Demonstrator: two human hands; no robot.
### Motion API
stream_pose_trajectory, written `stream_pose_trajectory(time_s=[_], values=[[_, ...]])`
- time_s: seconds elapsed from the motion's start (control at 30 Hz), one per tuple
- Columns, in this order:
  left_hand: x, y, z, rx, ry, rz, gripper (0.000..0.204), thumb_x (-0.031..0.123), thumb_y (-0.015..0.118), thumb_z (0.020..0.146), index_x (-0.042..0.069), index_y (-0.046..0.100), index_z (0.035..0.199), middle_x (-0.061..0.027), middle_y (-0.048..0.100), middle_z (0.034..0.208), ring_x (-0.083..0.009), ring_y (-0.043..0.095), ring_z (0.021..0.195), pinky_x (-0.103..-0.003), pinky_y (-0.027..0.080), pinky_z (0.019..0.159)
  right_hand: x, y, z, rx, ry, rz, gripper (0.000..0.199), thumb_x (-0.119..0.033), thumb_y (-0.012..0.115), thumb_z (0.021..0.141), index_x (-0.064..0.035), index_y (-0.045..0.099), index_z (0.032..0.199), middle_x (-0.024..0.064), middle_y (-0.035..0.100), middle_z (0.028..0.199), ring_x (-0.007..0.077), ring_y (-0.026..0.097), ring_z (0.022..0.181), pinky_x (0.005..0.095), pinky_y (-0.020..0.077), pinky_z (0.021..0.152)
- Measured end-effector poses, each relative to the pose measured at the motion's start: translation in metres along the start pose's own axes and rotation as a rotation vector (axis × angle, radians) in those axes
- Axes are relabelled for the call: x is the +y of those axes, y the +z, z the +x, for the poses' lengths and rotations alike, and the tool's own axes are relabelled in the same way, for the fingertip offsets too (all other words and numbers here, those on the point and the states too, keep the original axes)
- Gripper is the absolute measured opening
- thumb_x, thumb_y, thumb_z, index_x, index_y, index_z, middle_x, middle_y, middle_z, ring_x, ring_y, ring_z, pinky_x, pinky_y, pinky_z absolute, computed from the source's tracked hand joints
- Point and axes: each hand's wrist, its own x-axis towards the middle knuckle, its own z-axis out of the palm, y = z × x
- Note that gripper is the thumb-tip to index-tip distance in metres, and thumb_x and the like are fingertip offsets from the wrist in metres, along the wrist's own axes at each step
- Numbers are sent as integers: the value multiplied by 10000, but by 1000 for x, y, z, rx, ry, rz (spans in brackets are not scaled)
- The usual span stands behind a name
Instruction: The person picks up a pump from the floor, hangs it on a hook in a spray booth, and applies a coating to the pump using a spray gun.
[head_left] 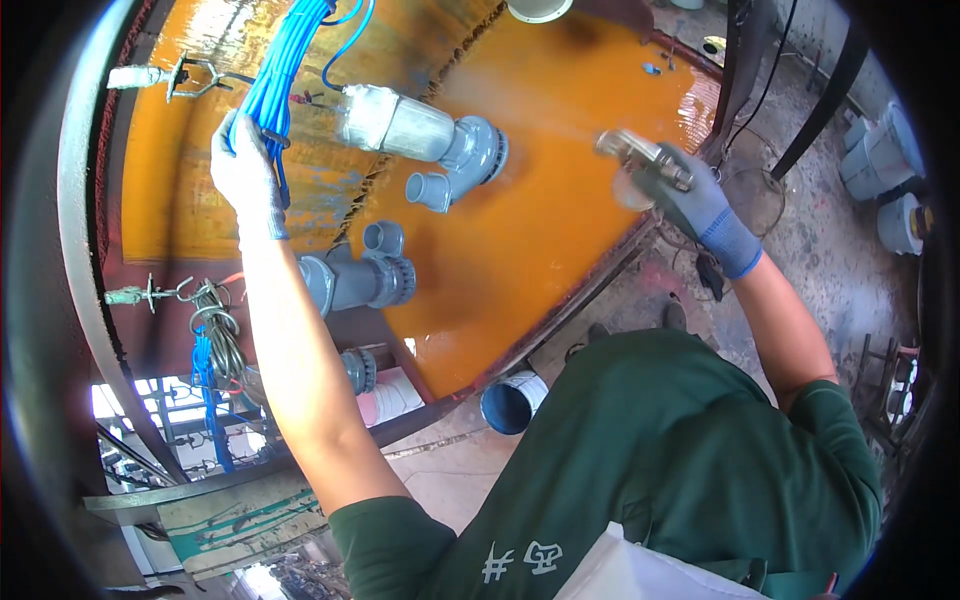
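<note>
My left hand (248, 178), in a pale work glove, is closed around a coiled bundle of blue cable (268, 90) at the upper left. Beside that bundle hangs a grey submersible pump (415, 128), its round flange to the right and its short outlet pipe pointing down and left. My right hand (682, 192), in a grey glove with a blue cuff, grips a metal spray gun (645, 158). The gun's nozzle faces left toward the pump, apart from it, and a pale mist spreads between them. A second grey pump (350, 282) hangs lower, below the first.
Behind the pumps stands an orange-coated booth wall (540, 250). Metal hooks (190, 78) hang along the curved rail (78, 200) at left. A third pump (358, 370) hangs lower. A blue-lined bucket (512, 402) stands below the booth edge; grey buckets (885, 155) stand at far right.
</note>
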Motion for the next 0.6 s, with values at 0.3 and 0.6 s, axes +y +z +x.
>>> stream_pose_trajectory(time_s=[0.3, 0.6], values=[[-5, -9, 0, -24, -12, -35, 406, 277, 635, 1012, -48, 662, 1254, -155, 715, 1150, -198, 654, 999, -342, 524, 910, -31, 9, 35, -267, -12, -112, 259, -266, 734, 947, -27, 663, 1016, 95, 704, 804, 142, 666, 732, 327, 535, 706], [-7, -32, 12, -174, -187, -133, 375, 224, 597, 1054, -11, 638, 1343, -121, 692, 1181, -158, 678, 875, -284, 584, 671, -27, 12, 63, -284, 21, -275, 307, -363, 698, 935, -66, 623, 931, 113, 719, 773, 294, 723, 771, 413, 554, 735]])
